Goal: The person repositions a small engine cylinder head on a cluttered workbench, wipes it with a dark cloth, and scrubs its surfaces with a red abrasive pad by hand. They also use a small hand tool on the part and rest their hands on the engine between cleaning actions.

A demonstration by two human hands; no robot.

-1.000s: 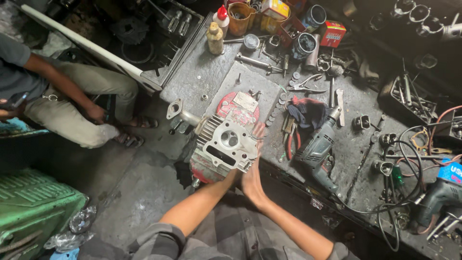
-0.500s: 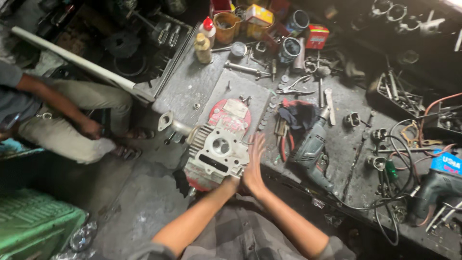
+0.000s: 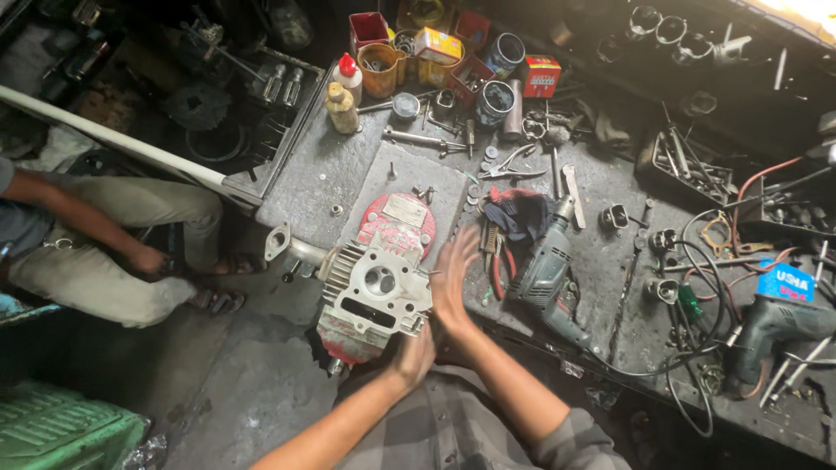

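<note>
A silver finned cylinder head (image 3: 374,292) lies on a red engine case (image 3: 396,222) at the front edge of a grey workbench (image 3: 331,174). My left hand (image 3: 413,355) grips the head's lower right corner. Beside the head's right side is my right hand (image 3: 454,275), flat with fingers spread and blurred by motion. Whether it touches the head I cannot tell. A short metal pipe with a flange (image 3: 286,245) sticks out from the head's left side.
A grey power drill (image 3: 544,271), a blue rag (image 3: 515,213) and red-handled pliers (image 3: 497,265) lie right of my hands. Bottles (image 3: 347,91), tins and loose tools crowd the back. Another person (image 3: 104,252) sits at the left. A second drill (image 3: 771,318) and cables lie far right.
My right hand has left the head's lower corner and risen along its right side, fingers now spread. My left hand stays at the lower corner. The view has shifted slightly.
</note>
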